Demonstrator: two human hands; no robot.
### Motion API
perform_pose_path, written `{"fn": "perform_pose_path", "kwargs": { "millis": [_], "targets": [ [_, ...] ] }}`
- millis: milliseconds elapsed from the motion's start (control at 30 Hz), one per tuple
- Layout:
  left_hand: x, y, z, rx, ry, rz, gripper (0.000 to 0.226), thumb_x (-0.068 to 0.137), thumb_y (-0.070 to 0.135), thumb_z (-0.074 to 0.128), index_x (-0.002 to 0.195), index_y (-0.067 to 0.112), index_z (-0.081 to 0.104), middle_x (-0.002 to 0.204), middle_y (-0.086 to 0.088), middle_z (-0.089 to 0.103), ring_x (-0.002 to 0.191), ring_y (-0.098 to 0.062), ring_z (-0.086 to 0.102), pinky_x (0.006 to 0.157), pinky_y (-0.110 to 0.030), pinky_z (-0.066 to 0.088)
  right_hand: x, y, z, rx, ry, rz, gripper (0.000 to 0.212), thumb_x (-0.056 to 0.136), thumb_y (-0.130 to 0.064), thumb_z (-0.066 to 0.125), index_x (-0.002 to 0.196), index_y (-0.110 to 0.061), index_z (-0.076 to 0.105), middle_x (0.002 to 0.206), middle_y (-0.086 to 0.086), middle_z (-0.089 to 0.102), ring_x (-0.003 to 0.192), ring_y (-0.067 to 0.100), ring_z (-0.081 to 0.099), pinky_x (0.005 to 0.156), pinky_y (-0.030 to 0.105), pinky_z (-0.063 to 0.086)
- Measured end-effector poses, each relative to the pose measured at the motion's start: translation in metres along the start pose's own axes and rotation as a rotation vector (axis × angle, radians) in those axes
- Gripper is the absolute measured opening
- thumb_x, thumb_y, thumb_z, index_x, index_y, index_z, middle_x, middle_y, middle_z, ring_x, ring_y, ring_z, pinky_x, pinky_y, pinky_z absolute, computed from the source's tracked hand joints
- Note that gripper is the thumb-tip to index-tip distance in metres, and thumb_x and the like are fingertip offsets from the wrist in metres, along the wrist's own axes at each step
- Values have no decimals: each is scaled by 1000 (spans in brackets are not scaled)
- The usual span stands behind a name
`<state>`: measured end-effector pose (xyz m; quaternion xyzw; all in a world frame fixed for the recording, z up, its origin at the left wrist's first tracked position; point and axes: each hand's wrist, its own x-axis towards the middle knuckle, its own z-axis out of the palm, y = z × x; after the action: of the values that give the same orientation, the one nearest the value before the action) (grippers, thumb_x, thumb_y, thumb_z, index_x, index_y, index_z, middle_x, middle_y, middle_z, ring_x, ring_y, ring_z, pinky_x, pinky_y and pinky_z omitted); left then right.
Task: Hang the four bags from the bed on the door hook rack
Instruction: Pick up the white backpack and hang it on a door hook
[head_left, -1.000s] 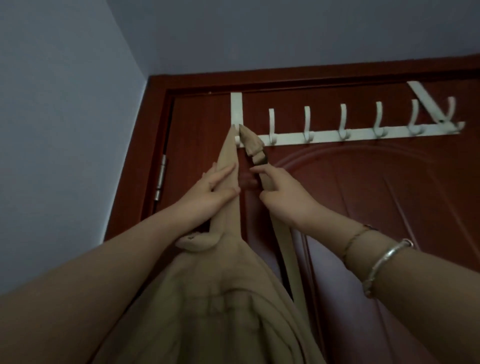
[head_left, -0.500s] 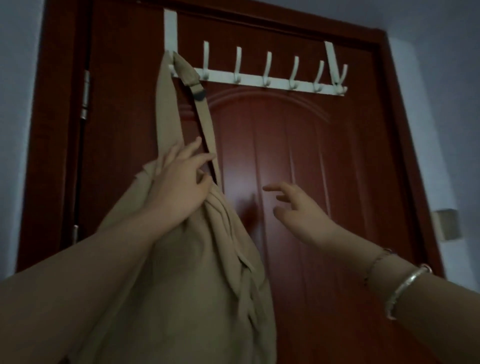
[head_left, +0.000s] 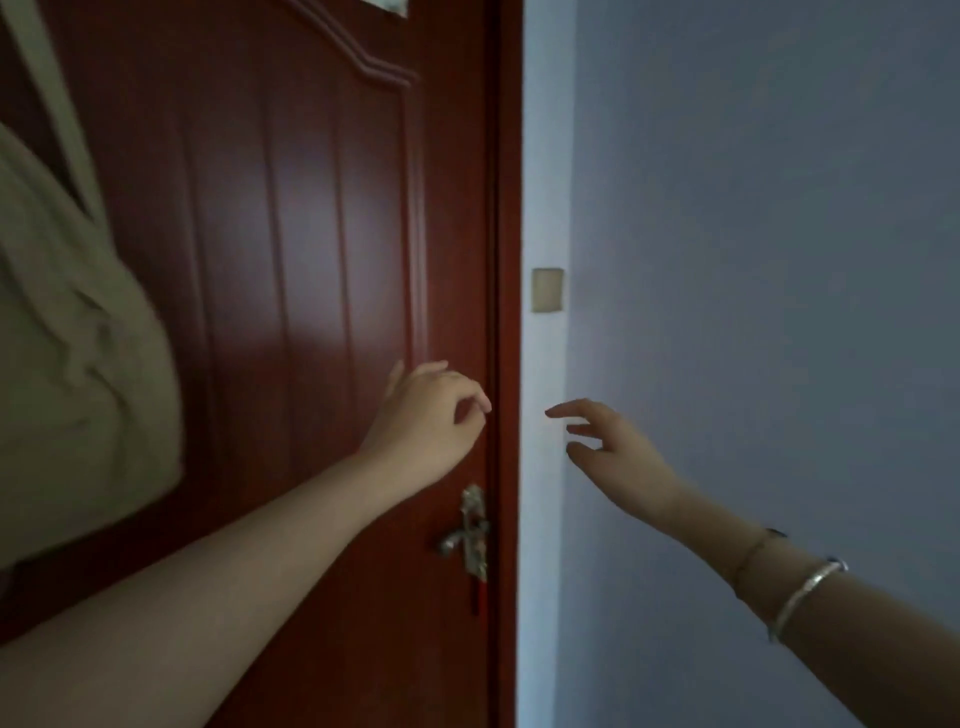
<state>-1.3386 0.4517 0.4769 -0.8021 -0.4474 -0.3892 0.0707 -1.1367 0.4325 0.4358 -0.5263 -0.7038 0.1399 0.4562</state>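
Note:
A beige canvas bag (head_left: 72, 374) hangs against the dark red door (head_left: 291, 218) at the far left, its strap (head_left: 49, 98) running up out of the frame. Only a sliver of the white hook rack (head_left: 392, 6) shows at the top edge. My left hand (head_left: 431, 421) hovers in front of the door's right side, above the handle, fingers loosely curled and holding nothing. My right hand (head_left: 608, 447) is stretched out before the wall, fingers spread and empty. Neither hand touches the bag.
A brass door handle (head_left: 470, 532) sits below my left hand at the door's right edge. A beige wall switch (head_left: 547, 290) is mounted on the pale blue wall (head_left: 753, 260) right of the door frame (head_left: 506, 208).
My left hand let go of the bag, which stays hanging from the rack. The view swung right and down, so the hooks left the frame. Both hands shifted right, empty.

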Motion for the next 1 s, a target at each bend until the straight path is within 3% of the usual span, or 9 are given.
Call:
{"fn": "perform_pose_path", "kwargs": {
  "millis": [200, 333, 400, 533, 633, 733, 867, 1000],
  "targets": [
    [-38, 125, 107, -235, -183, 46, 24, 82, 28, 50, 89, 24, 73, 102, 7, 75, 102, -17, 65, 109, -46, 32, -117, 94, -98, -7, 42, 205, 42, 85, 1, 44, 105, -36, 52, 134, -1, 50, 120, 19, 54, 94, 29, 43],
    [-59, 216, 172, -348, -329, 85, 20, 86, 19, 54, 93, 18, 74, 96, 2, 76, 90, -25, 68, 90, -29, 41, -197, 146, -159, -15, 126, 370, 44, 84, 2, 44, 105, -36, 53, 130, -1, 54, 115, 18, 57, 89, 25, 42],
    [-67, 258, 202, -418, -417, 97, 21, 87, 19, 53, 94, 18, 73, 98, 3, 75, 91, -23, 67, 85, -27, 47, -230, 168, -187, -1, 200, 448, 43, 84, 1, 43, 106, -33, 55, 128, -3, 55, 114, 17, 58, 85, 23, 43],
    [-77, 333, 264, -568, -601, 139, 25, 82, 25, 48, 89, 22, 72, 95, 7, 75, 95, -12, 68, 88, -36, 53, -290, 205, -241, -26, 331, 583, 41, 83, 3, 42, 106, -28, 56, 120, -3, 58, 108, 15, 58, 73, 12, 42],
    [-86, 391, 308, -649, -705, 193, 29, 77, 32, 42, 86, 26, 70, 89, 10, 73, 88, -10, 67, 83, -38, 54, -332, 236, -285, -66, 424, 686, 39, 83, 2, 44, 104, -28, 56, 119, -1, 60, 107, 18, 59, 72, 19, 44],
    [-90, 463, 359, -697, -810, 266, 24, 81, 30, 46, 86, 27, 69, 90, 8, 73, 88, -12, 67, 81, -38, 55, -376, 278, -342, -149, 506, 794, 36, 84, -2, 46, 106, -29, 57, 120, -3, 59, 104, 14, 58, 69, 16, 44],
    [-86, 550, 428, -747, -890, 358, 21, 83, 30, 48, 83, 28, 69, 89, 7, 73, 85, -13, 67, 79, -38, 55, -421, 329, -414, -180, 629, 911, 34, 83, -1, 48, 103, -25, 60, 116, 3, 63, 89, 19, 62, 59, 16, 43],
    [-81, 642, 481, -764, -999, 443, 18, 86, 19, 53, 82, 25, 69, 91, -1, 74, 84, -16, 67, 80, -37, 55, -474, 358, -478, -152, 780, 1008, 38, 82, 3, 48, 90, -32, 60, 115, 8, 66, 92, 29, 65, 71, 28, 46]
  ]
}}
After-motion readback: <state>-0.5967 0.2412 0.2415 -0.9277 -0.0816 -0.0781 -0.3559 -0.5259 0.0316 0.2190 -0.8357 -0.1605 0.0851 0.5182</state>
